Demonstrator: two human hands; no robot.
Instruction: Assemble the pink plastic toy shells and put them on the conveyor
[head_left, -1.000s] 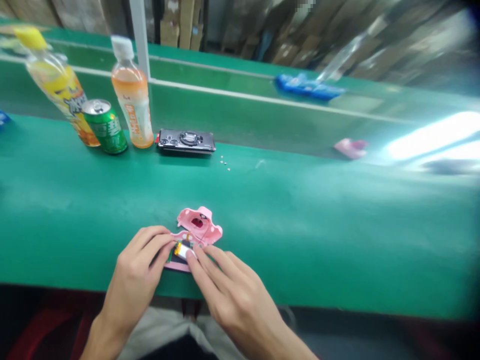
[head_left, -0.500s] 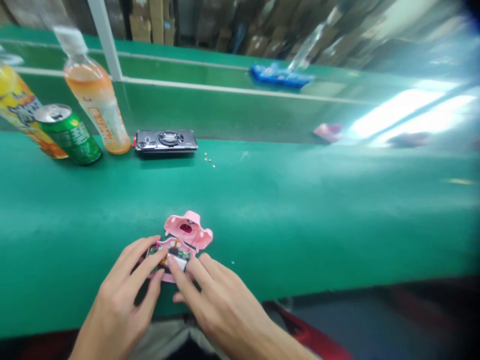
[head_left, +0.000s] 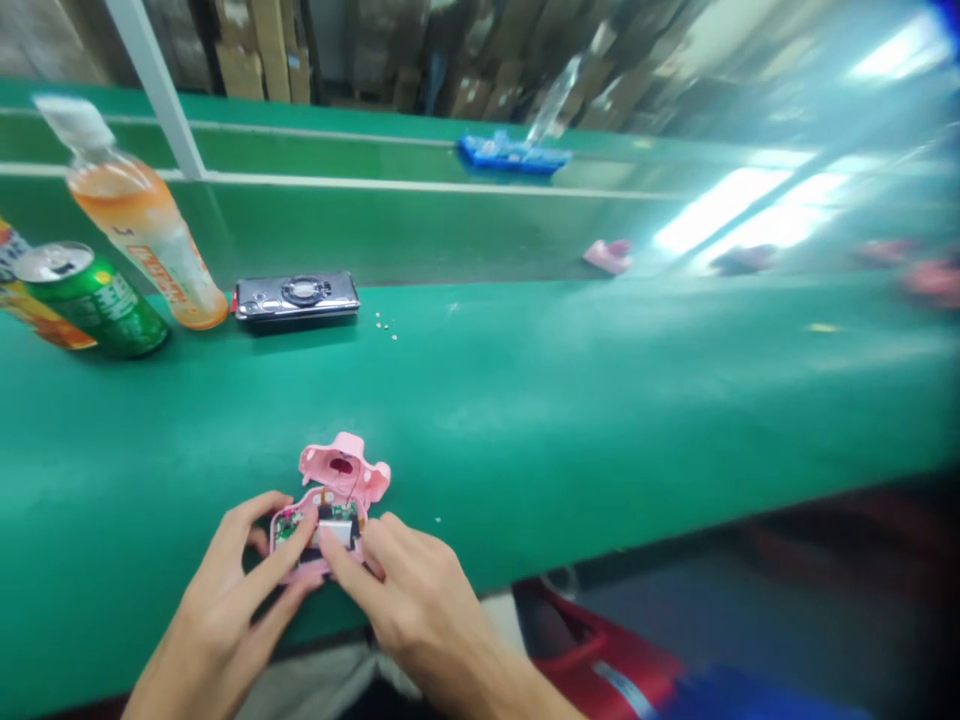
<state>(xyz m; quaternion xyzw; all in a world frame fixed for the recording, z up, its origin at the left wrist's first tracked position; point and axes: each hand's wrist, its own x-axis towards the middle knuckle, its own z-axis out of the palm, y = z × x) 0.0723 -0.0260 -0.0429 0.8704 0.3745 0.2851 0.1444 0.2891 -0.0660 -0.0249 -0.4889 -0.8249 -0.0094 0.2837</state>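
L hand [head_left: 217, 612] & R hand [head_left: 411, 600] grip pink shell [head_left: 351, 478], circuit board [head_left: 345, 512] inside.

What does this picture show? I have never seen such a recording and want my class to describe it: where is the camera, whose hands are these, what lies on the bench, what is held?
The camera sits on a person's head and looks down, so both hands are that person's own; no machine is involved. The left hand grips an opened pink toy shell at the near edge of a green bench; a circuit board shows inside. The right hand rests its fingertips on a small silver block in it. The shell's other half lies just behind. Farther back stand a green can and an orange drink bottle, beside a black device and tiny screws.
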